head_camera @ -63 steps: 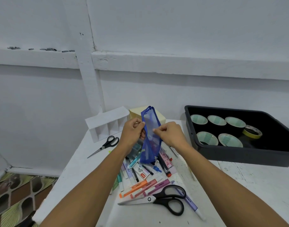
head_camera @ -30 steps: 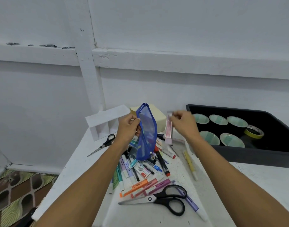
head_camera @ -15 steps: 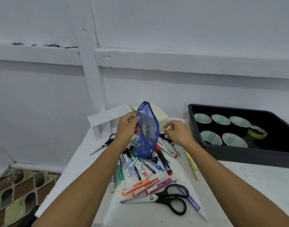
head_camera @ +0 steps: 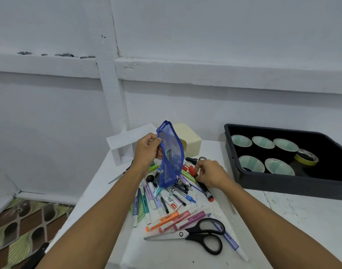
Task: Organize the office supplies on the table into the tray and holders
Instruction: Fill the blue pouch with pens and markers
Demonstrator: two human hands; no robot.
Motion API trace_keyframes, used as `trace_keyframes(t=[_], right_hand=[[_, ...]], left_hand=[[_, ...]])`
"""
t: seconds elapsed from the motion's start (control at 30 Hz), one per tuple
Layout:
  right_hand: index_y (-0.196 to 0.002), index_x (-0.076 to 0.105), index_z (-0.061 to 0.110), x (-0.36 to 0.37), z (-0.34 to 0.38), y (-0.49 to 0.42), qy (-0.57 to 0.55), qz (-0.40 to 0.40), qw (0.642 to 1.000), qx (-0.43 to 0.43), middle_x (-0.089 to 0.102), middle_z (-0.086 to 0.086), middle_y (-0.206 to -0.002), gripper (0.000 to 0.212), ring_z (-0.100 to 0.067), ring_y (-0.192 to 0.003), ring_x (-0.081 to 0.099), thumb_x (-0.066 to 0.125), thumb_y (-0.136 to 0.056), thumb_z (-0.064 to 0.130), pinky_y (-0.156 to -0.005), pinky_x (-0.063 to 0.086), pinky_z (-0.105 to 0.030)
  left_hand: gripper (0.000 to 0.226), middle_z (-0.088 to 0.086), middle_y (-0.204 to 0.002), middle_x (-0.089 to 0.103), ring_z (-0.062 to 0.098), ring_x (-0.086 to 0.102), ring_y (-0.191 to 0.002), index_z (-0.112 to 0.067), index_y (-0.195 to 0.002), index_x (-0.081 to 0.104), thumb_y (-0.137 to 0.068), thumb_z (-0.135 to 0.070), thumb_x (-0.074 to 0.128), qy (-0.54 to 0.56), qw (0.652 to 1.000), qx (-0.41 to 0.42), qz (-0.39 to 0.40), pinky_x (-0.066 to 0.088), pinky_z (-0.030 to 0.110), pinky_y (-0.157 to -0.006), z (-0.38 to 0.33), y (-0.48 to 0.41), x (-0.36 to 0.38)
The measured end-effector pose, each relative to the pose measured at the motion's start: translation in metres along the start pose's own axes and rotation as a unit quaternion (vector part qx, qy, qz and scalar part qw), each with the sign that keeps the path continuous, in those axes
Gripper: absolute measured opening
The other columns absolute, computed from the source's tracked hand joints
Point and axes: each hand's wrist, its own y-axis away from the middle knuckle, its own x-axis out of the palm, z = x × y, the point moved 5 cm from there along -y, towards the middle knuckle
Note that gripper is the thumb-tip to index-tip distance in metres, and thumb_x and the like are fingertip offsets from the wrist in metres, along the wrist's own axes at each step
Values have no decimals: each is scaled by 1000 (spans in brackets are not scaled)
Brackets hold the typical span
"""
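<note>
Lowering onto pile point(head_camera: 166, 206), right hand point(head_camera: 211, 174) fingers point(head_camera: 198, 166) pinch marker point(head_camera: 206, 191); left hand point(head_camera: 146, 152) grips pouch point(head_camera: 171, 162).

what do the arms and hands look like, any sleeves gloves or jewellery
No sleeves show on the left forearm or right forearm; both are bare to the picture's edge. The left hand and right hand have no gloves, and no watch, bracelet or ring shows on the sides facing the camera.

6 tape rolls point(head_camera: 241, 141); 2 scissors point(head_camera: 195, 234); 1 pouch point(head_camera: 171, 162); 1 blk tray point(head_camera: 282, 186).
</note>
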Motion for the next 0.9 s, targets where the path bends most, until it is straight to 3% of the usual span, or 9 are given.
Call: trace_keyframes(t=[0.1, 0.2, 0.4, 0.5, 0.57, 0.63, 0.73, 0.9], right_hand=[[-81, 72, 23, 7, 14, 3, -3, 25, 999, -37, 65, 8, -82, 5, -11, -76, 60, 72, -80, 18, -70, 54, -29], [-81, 76, 22, 22, 21, 0, 35, 50, 998, -21, 71, 8, -82, 6, -12, -75, 65, 71, -79, 23, -74, 59, -35], [-85, 73, 20, 25, 25, -1, 101, 2, 995, 21, 69, 2, -84, 10, -17, -76, 64, 71, -77, 27, -71, 57, -33], [-75, 71, 18, 16, 18, 1, 37, -40, 997, 48, 69, 1, -78, 10, -16, -72, 64, 74, -76, 27, -68, 58, -35], [-71, 69, 21, 4, 11, 1, -70, -77, 993, 63, 68, 4, -76, 11, -14, -73, 64, 75, -79, 26, -70, 58, -36], [-74, 69, 21, -15, 8, 5, -220, -124, 965, 62, 68, 3, -76, 11, -14, -73, 64, 73, -83, 16, -70, 57, -37], [-89, 68, 15, -46, 8, 12, -420, -175, 889, 56, 71, -2, -82, 11, -18, -78, 68, 64, -89, 4, -73, 58, -36], [-101, 62, 15, -96, 20, 17, -502, -301, 810, -13, 72, -7, -88, 12, -10, -76, 65, 67, -90, 13, -73, 52, -27]], left_hand=[[17, 19, -66, 56, 18, 47, -47, 7, -88, 57, -97, -6, 49, -3, 1000, -1, -1, 46, 26, -46, 0, 1, 1], [18, 19, -65, 56, 19, 47, -47, 10, -88, 56, -96, -6, 49, -7, 1000, -1, 0, 46, 26, -46, 0, 1, 2], [17, 20, -69, 57, 19, 48, -49, 6, -89, 58, -97, -7, 49, -6, 1000, 0, -4, 47, 26, -48, -1, 2, -1], [17, 20, -68, 57, 19, 48, -48, 6, -88, 57, -97, -6, 49, -1, 1000, 0, -4, 47, 26, -47, 0, 3, -1], [18, 19, -66, 56, 19, 47, -48, 7, -87, 57, -97, -6, 49, 1, 1000, 1, -5, 46, 26, -46, 0, 3, -1], [17, 17, -62, 56, 19, 47, -47, 4, -85, 57, -97, -6, 50, 3, 1000, 2, -5, 46, 27, -47, 0, 2, 1], [18, 15, -60, 56, 19, 47, -47, 6, -84, 56, -96, -7, 50, 1, 1000, 2, 1, 46, 28, -48, 0, 1, 5], [19, 22, -67, 57, 22, 48, -49, 6, -85, 55, -96, -8, 51, -1, 1000, 4, 12, 46, 30, -50, 0, -1, 12]])
